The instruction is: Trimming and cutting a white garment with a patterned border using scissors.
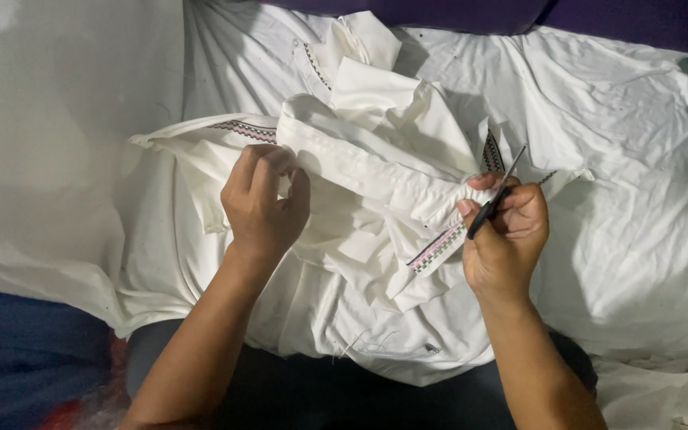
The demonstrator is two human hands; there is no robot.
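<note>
Left hand (263, 199) pinches a fold of the white garment (376, 183) bunched across the lap. Right hand (507, 231) closed around a small dark cutting tool (497, 193), possibly snips, tip at the patterned trim (438, 248).

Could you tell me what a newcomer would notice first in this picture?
Probably the crumpled white garment with patterned trim, heaped mid-frame over the person's lap. The left hand grips its fabric, while the right hand holds a slim dark-handled tool at the cloth's right edge.
</note>
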